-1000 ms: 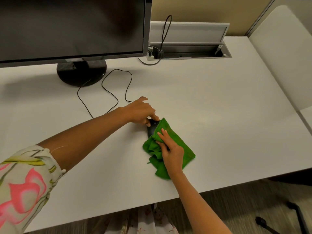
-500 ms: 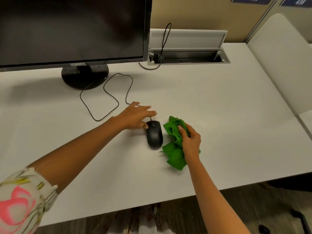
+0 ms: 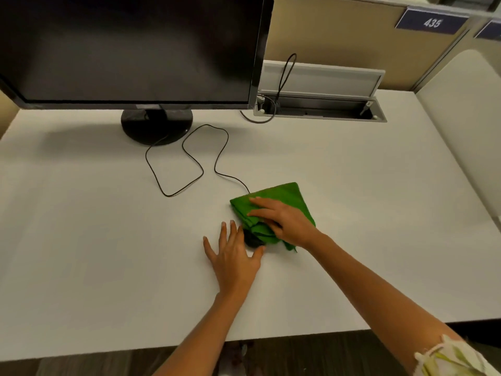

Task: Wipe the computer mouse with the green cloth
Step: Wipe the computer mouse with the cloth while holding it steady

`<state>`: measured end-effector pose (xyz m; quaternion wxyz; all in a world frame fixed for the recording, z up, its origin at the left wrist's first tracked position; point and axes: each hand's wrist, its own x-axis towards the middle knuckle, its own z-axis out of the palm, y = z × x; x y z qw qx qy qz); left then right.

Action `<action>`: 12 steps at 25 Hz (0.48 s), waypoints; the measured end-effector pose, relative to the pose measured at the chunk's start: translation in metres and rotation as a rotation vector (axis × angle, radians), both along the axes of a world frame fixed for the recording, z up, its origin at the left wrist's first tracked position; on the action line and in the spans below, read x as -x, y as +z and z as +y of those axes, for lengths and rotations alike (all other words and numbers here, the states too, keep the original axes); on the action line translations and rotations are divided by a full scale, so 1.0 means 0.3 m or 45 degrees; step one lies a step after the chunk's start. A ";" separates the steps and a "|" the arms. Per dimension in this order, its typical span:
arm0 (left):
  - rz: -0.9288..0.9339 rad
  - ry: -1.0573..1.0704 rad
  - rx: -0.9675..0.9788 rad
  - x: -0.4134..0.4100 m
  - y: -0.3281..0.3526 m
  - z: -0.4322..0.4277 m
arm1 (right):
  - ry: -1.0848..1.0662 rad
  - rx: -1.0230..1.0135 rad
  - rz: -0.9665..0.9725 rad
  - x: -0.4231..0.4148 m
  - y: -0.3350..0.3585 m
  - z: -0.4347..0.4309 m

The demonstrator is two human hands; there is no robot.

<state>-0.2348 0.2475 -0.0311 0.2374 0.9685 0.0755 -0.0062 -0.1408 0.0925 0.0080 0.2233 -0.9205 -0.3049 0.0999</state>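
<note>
The green cloth lies draped over the black computer mouse, of which only the near end shows. My right hand presses down on the cloth, fingers stretched across it and thumb tucked into its folds. My left hand lies flat on the white desk just in front of the mouse. Its fingers are spread, with forefinger and thumb on either side of the mouse's near end. The mouse's black cable loops back towards the monitor.
A black monitor on a round stand fills the back left. An open cable hatch with a raised lid sits at the back right. A white partition borders the desk's right side.
My right hand has brought the cloth from beside the mouse onto it, covering most of it. My left hand has shifted from the mouse's far end to its near end.
</note>
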 end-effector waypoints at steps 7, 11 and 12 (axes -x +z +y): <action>-0.021 0.123 0.052 -0.007 -0.013 -0.026 | -0.269 -0.389 0.239 0.019 -0.020 0.078; -0.027 0.158 0.064 -0.007 -0.006 -0.031 | -0.203 -0.246 0.352 -0.013 -0.051 0.078; -0.030 0.159 0.063 -0.006 -0.005 -0.032 | -0.223 -0.221 0.387 -0.024 -0.055 0.075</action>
